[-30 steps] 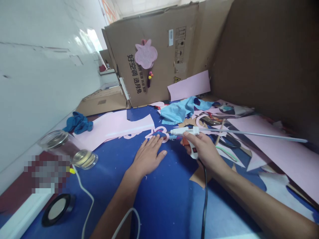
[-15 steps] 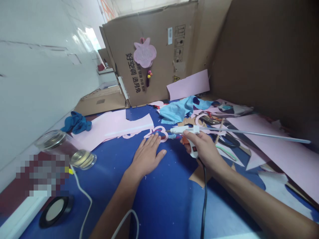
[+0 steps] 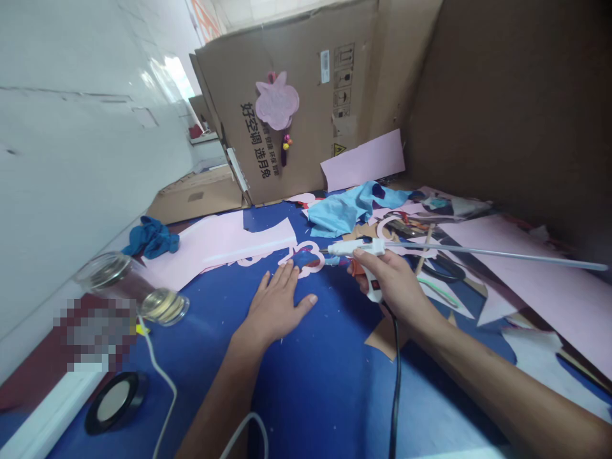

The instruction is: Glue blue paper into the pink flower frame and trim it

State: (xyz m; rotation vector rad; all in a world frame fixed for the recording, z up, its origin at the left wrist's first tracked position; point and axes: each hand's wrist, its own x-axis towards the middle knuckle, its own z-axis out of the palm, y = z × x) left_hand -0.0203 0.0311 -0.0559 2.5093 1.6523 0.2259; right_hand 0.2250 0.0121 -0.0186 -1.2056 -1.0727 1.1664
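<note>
My right hand (image 3: 382, 274) is wrapped round a white hot glue gun (image 3: 356, 247), whose nozzle points left. A long clear glue stick (image 3: 492, 254) sticks out of its back, and a black cord (image 3: 396, 382) hangs from the handle. Just left of the nozzle lies a pink flower-shaped paper ring (image 3: 317, 260) with blue and purple material (image 3: 306, 257) inside it. My left hand (image 3: 280, 303) lies flat, fingers stretched out, its fingertips at the ring's near left edge. Whether the nozzle touches the ring I cannot tell.
Pink paper (image 3: 215, 239) and a glass jar (image 3: 165, 307) lie to the left, near a black tape roll (image 3: 115, 403). Light blue cloth (image 3: 337, 213) and paper scraps cover the back right. A cardboard box (image 3: 306, 83) bearing a pink flower shape (image 3: 277, 105) stands behind.
My left hand has drawn back slightly towards me and to the left, uncovering more of the pink ring and its blue middle. The glue gun has stayed nearly in place.
</note>
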